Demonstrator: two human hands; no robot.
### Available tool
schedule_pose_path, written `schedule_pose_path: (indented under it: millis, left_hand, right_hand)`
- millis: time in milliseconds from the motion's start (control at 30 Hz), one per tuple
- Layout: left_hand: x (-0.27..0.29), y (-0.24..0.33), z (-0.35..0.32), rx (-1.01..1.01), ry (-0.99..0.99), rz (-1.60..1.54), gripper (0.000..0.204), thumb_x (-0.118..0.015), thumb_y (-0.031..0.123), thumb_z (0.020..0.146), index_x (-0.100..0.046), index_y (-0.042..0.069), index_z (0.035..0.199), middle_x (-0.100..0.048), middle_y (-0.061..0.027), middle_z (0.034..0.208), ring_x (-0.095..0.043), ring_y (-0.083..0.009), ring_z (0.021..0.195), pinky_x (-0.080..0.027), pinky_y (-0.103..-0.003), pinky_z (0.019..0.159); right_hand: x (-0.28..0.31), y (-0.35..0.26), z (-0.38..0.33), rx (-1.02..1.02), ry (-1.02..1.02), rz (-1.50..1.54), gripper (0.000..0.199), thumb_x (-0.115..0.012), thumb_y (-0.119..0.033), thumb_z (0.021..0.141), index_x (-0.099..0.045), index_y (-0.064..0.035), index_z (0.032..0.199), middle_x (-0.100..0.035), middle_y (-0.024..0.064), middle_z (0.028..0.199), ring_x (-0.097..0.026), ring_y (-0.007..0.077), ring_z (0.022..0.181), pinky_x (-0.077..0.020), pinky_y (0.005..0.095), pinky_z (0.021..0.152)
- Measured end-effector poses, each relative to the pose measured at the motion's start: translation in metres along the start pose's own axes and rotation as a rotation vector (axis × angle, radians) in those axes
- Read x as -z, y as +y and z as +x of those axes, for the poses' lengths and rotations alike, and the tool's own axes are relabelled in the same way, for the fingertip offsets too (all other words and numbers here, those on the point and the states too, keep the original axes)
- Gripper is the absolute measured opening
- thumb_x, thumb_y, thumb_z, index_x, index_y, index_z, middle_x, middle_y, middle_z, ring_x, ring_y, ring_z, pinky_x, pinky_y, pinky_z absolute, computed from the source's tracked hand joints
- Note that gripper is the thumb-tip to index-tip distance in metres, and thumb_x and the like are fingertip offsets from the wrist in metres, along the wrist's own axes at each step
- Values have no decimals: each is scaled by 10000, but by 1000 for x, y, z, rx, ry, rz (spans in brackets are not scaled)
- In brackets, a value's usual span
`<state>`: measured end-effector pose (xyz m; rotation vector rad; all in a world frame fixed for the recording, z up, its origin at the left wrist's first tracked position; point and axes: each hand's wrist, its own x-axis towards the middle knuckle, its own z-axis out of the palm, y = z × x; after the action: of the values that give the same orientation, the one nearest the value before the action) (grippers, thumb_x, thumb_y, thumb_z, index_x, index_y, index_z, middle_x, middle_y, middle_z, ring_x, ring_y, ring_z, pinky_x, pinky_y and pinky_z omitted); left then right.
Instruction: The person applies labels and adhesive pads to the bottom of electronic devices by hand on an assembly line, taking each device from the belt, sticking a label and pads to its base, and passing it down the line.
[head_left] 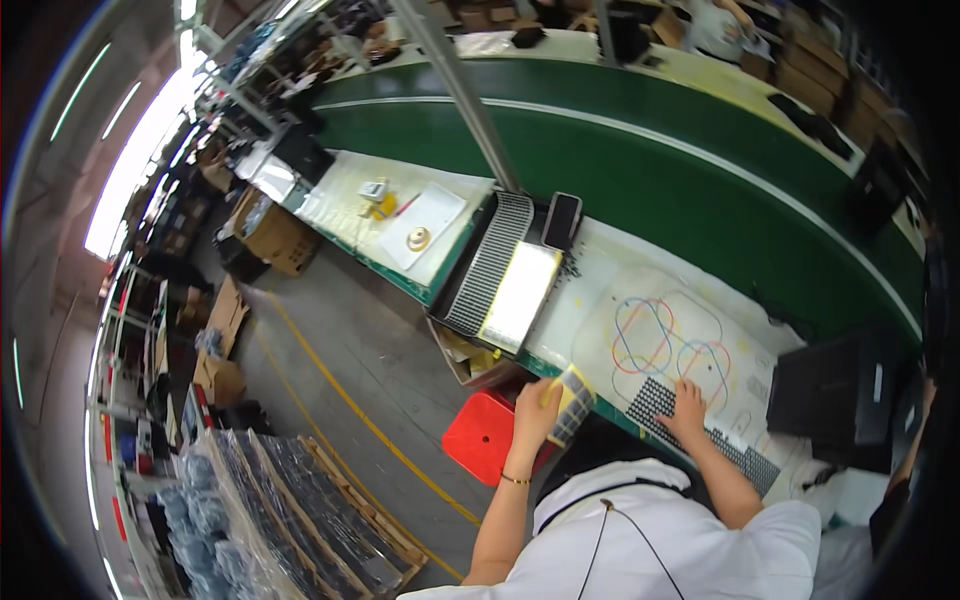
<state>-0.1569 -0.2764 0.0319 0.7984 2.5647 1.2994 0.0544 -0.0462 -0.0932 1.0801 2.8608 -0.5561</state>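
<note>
My left hand (538,408) is closed on the edge of a yellow-edged sheet (572,404) with rows of dark square pieces, which it holds tilted beside the table's front edge. On the pale tabletop, my right hand (687,408) lies with its fingers stretched out, at the edge of a group of small black pieces (652,398) set out in close rows. More of these black pieces (748,462) continue to the right, partly behind my right forearm. Whether the right fingertips press on a single piece is too small to tell.
A black tray (468,300) with a ridged strip, a shiny yellow-edged sheet (522,290) and a phone-like black device (563,220) lies left. Coloured looped lines (643,335) mark the table. A dark box (835,395) stands right, a red stool (483,440) below left. Behind runs a green conveyor (620,165).
</note>
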Motion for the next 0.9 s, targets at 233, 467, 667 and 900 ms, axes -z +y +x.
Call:
schedule_pose_path:
  millis: [233, 467, 667, 900]
  left_hand:
    - [-6, -20, -52, 277, 29, -7, 240, -596, 242, 875, -668, 49, 999, -633, -233, 829, -614, -394, 849, -485, -441, 747]
    - [-19, -20, -78, 296, 102, -24, 252, -594, 249, 876, -667, 43, 1000, -641, -240, 860, -619, -392, 859, -489, -438, 760]
    - [2, -34, -102, 362, 131, -7, 250, -596, 246, 876, -668, 35, 989, -645, -232, 855, -620, -388, 852, -488, -439, 757]
    - [56, -60, -144, 455, 258, 98, 252, -606, 238, 878, -669, 27, 1000, -659, -217, 872, -641, -357, 866, -490, -406, 761]
  right_hand:
    - [-16, 27, 19, -31, -142, 97, 863, -892, -318, 513, -456, -57, 1210, -563, 138, 1075, -514, 343, 1034, -456, 452, 846]
    - [21, 35, 27, 277, -293, 224, 374, -678, -354, 792, -622, -54, 1009, -655, 205, 868, -624, 389, 834, -486, 461, 734]
    - [116, -19, 36, 329, -16, 569, 168, -659, -152, 824, -657, -35, 943, -636, 220, 768, -636, 373, 708, -480, 386, 623]
    - [201, -148, 17, 420, 3, 856, 157, -644, -35, 811, -637, 41, 947, -663, 90, 735, -590, 119, 663, -461, 277, 632]
